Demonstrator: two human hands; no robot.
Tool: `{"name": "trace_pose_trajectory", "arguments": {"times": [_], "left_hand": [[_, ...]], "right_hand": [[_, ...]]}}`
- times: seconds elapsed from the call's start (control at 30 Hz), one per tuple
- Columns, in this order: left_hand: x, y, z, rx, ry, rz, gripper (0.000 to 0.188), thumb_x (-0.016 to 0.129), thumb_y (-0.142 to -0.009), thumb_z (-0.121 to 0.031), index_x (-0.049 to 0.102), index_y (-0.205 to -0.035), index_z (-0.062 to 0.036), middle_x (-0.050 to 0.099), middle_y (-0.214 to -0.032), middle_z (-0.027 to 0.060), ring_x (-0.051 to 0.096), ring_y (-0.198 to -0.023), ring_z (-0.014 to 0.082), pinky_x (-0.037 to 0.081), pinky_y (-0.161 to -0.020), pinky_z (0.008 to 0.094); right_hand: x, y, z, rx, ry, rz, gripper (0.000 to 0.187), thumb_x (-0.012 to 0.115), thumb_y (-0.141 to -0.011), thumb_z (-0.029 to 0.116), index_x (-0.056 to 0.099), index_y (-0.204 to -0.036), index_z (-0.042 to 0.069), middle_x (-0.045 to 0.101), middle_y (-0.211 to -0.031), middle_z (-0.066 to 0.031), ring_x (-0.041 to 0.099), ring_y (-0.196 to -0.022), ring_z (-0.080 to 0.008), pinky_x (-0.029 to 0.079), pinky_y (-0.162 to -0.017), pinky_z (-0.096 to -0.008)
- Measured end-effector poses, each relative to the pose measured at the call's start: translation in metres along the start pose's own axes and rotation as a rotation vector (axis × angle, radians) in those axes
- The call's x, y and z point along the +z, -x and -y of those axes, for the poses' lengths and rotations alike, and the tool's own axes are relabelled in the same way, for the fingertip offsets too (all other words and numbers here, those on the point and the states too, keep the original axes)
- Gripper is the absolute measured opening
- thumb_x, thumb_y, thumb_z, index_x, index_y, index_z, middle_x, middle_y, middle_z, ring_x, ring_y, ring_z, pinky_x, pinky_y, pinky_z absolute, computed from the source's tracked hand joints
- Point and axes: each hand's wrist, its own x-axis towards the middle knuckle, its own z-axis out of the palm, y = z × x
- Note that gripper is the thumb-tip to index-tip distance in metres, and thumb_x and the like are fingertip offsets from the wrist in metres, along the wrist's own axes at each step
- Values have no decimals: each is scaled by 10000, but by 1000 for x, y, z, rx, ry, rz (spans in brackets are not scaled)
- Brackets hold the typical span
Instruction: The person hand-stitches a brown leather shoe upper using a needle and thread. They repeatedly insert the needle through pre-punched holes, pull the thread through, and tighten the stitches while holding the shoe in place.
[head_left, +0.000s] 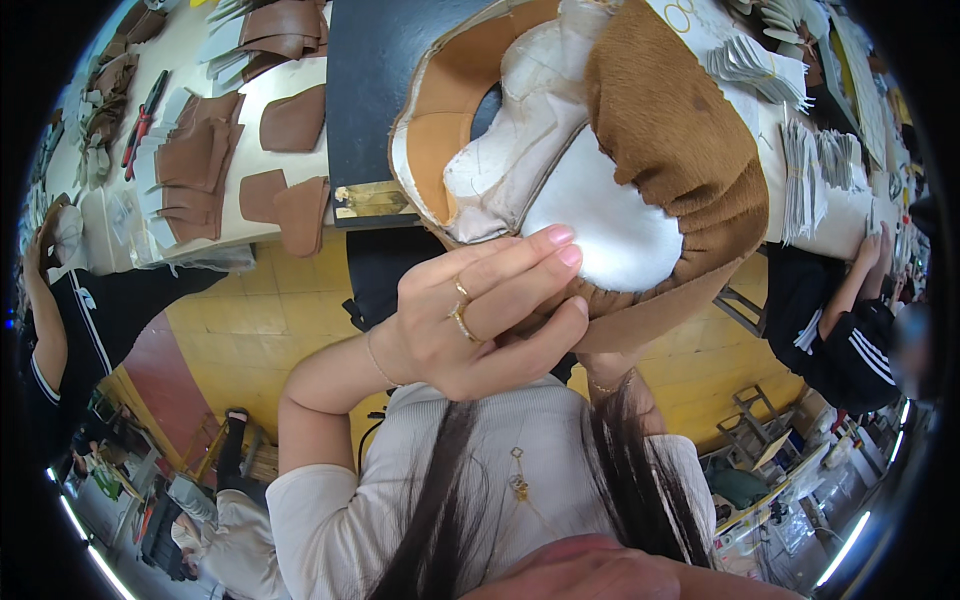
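Now, the brown fuzzy piece is in the upper middle of the frame, with gathered folds around a white pad. At its left side, a tan panel and a creased white lining are seen. The left hand has bent fingers touching the white pad; its thumb is hidden, so I cannot tell whether it grips. The right hand is mostly hidden below the brown fuzzy piece, and its grasp cannot be told. Brown cut pieces lie on the table at upper left; white strips lie at upper right.
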Motion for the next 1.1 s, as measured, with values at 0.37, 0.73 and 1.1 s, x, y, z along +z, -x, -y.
{"name": "trace_pose_trajectory", "arguments": {"times": [0.37,0.73,1.1], "left_hand": [[-3,1,2,-143,129,41,282,723,-712,-6,680,-991,-14,661,-1089,174,678,-1007,316,588,-757,349],[-29,-88,48,-779,613,-79,168,683,-887,-124,674,-981,14,581,-648,-21,512,-562,25,405,-512,200],[-23,-92,59,-798,677,-170,214,652,-920,-133,654,-1038,45,679,-940,35,610,-842,60,481,-762,193]], "right_hand": [[18,-31,36,180,-159,-329,163,732,-765,74,671,-907,21,662,-888,-86,637,-791,-198,498,-751,-332],[9,-158,58,-14,-288,-174,95,698,-864,78,689,-913,-3,497,-696,15,459,-605,-49,378,-560,-208],[10,-165,66,-42,-237,-203,99,705,-842,58,695,-917,-5,482,-674,8,437,-575,-60,363,-526,-226]]}}
